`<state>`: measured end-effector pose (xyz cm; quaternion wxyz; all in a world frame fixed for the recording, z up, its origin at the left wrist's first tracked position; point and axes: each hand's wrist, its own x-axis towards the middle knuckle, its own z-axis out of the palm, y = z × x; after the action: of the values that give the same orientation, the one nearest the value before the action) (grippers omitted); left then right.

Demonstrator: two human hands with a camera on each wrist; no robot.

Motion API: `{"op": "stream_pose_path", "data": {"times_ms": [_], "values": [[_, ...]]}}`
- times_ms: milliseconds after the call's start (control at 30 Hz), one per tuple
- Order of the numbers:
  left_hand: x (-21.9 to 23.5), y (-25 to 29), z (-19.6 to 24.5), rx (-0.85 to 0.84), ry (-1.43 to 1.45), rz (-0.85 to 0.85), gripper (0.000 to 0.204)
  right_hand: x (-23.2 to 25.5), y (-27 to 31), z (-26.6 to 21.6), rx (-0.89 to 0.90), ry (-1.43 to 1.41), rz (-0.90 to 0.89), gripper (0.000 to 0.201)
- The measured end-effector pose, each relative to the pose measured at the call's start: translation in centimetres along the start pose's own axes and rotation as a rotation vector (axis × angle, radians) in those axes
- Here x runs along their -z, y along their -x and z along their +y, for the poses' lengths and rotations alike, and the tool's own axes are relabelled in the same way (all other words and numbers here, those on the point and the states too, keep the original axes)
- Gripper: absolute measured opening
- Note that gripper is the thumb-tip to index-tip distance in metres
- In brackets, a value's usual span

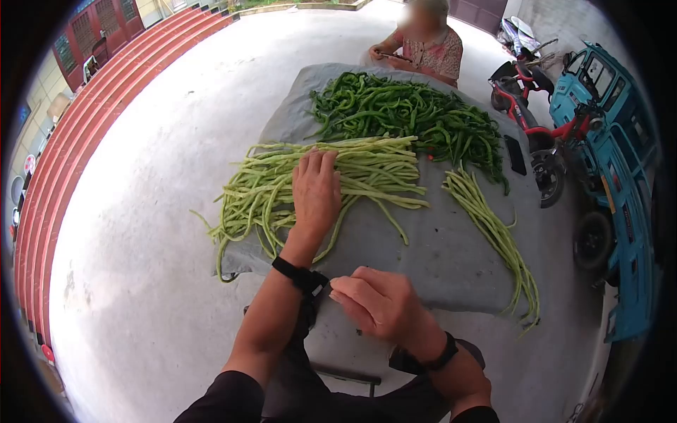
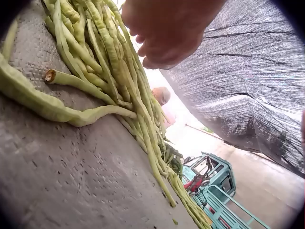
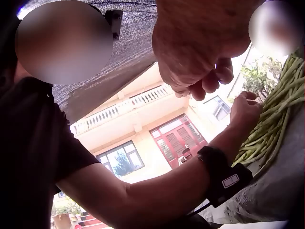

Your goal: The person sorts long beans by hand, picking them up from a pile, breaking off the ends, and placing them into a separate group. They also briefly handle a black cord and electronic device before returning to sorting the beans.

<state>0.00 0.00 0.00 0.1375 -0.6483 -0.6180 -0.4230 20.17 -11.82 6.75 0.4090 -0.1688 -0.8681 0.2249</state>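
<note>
Many long beans lie under left hand, fingers loosely extended, likely steadying them; right hand curled closed, nothing visible inside.

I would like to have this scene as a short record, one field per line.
Left hand: over the large pile of long beans
Right hand: raised near the left wrist, fingers curled, nothing seen held
Smaller bean bundle: lying apart, right of the pile
Green peppers: heaped beyond the beans
Phone: right of the peppers
Other person: at the far side
Blue vehicle: on the right
</note>
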Motion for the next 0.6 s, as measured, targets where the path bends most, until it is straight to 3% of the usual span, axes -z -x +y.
{"op": "stream_pose_path", "data": {"times_ms": [367, 600], "values": [[-1.7, -0.7, -1.6, -0.02, -0.157, 0.053, 0.03, 2.4, 0.4, 3.8, -0.18, -0.091, 0.129, 0.013], [-0.8, -0.8, 0.3, 0.005, -0.108, 0.005, 0.014, 4.1, 2.9, 7.7, -0.562, -0.291, 0.207, 0.009]]}}
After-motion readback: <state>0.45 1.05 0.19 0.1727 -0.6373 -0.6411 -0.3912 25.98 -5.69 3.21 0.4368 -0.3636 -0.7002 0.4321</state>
